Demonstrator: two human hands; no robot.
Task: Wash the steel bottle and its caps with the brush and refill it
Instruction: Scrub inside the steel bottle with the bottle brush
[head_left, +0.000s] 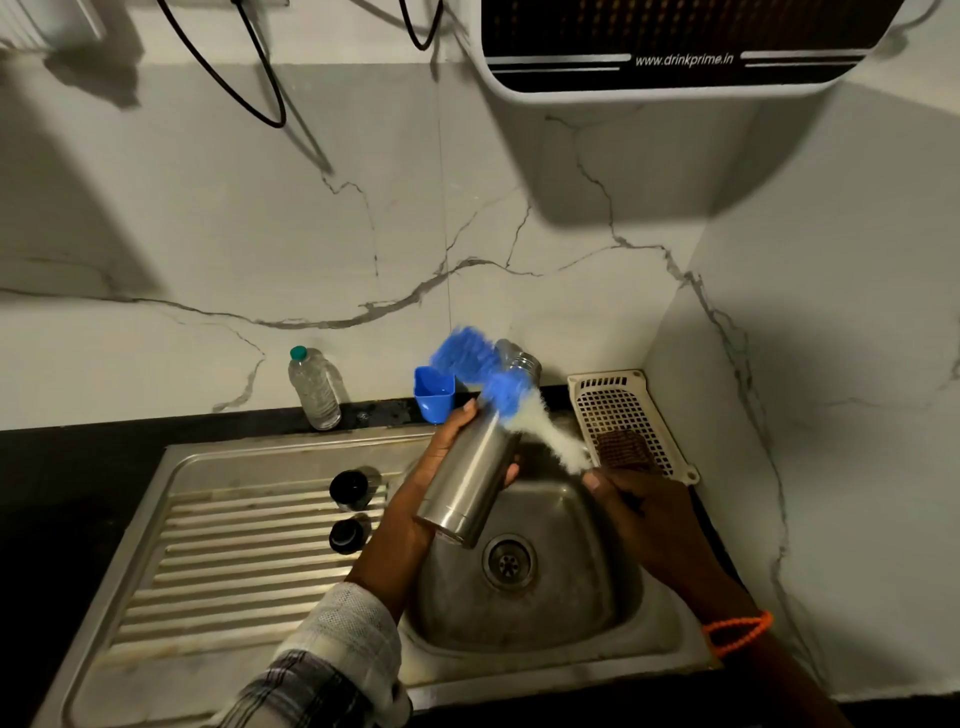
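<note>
The left hand (441, 467) wraps its fingers round the steel bottle (470, 480), tilted above the sink (291, 457) basin. The right hand (631, 506) grips the brush (498, 387), its blurred blue bristles at the bottle's mouth. Two caps (349, 487) stand on the sink's drainboard.

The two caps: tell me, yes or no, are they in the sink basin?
No, both caps stand on the ribbed drainboard, left of the basin.
</note>
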